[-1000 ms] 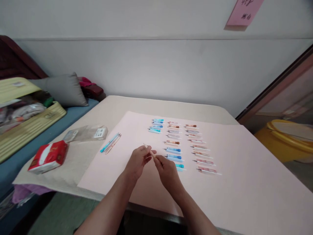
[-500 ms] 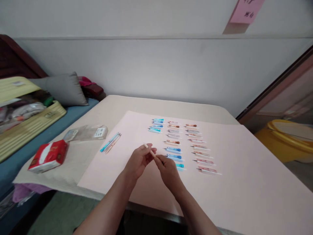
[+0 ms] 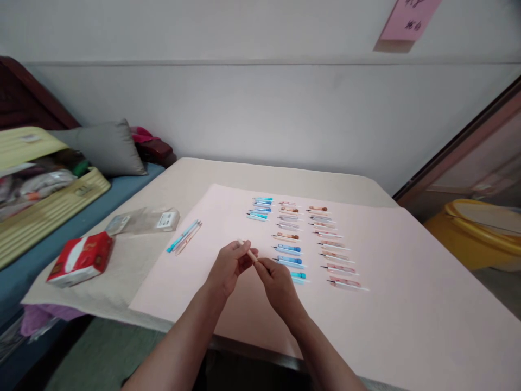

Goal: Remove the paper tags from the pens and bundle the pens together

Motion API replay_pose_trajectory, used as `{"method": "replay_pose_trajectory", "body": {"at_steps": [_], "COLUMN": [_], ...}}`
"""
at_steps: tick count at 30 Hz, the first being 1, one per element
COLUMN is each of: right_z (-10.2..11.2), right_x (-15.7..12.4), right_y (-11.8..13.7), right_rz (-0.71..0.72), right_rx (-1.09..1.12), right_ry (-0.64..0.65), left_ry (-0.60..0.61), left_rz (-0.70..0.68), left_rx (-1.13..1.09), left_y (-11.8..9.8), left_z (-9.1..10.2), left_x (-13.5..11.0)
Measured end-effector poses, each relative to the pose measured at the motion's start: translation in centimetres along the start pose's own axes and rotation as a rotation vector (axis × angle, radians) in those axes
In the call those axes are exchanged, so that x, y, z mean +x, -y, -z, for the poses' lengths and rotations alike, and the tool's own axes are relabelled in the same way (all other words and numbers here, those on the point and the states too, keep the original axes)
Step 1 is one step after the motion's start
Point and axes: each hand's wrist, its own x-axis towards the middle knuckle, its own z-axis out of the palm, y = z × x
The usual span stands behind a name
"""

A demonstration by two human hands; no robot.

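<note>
Between my two hands, above the pink sheet (image 3: 179, 293), is a slim pale pen (image 3: 249, 253) held at a slant. My left hand (image 3: 228, 266) grips its upper part with thumb and fingers. The lower end is pinched by my right hand (image 3: 279, 283), whose fingers hide that tip. Just beyond and right of my hands lie several pens with caps off, set in columns: blue pens (image 3: 288, 248), brown pens (image 3: 288, 236) and pink pens (image 3: 345, 283). A small group of pens, with a light blue pen (image 3: 179, 239) at its edge, rests at the left of the sheet.
Left of the sheet are a clear plastic packet (image 3: 144, 221) and a red tissue pack (image 3: 83, 258) on the cloth-covered table. A grey pillow (image 3: 103, 149) and an open yellow box (image 3: 52, 212) are further left. On the right stands a yellow bin (image 3: 456, 239). The wall (image 3: 260, 114) borders the table's far side.
Both hands and the pale pen have shifted very slightly left. My left fingers have closed in a little more around the pen. The laid-out pens have not moved.
</note>
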Motion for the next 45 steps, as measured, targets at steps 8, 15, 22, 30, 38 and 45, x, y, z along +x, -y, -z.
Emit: {"method": "replay_pose_trajectory", "body": {"at_steps": [8, 15, 22, 30, 38, 45], "right_z": [0.2, 0.1, 0.1, 0.3, 0.3, 0.7], "right_x": [0.0, 0.0, 0.0, 0.0, 0.0, 0.0], "right_y": [0.1, -0.2, -0.3, -0.5, -0.3, -0.2], "right_rz": [-0.004, 0.003, -0.053, -0.088, -0.057, -0.053], "right_rx": [-0.006, -0.032, -0.02, 0.036, 0.138, 0.092], "right_ry": [0.002, 0.001, 0.045, -0.037, -0.163, -0.287], "left_ry": [-0.067, -0.126, -0.223, -0.294, -0.231, -0.256], "left_rz": [0.0, 0.008, 0.017, 0.066, 0.185, 0.158], "left_rx": [0.007, -0.008, -0.126, -0.225, -0.237, -0.253], "left_y": [0.3, 0.0, -0.2, -0.6, 1.0, 0.7], "left_z": [0.3, 1.1, 1.6, 2.7, 0.8, 1.1], "left_x": [0.4, 0.8, 1.3, 1.9, 1.0, 1.2]}}
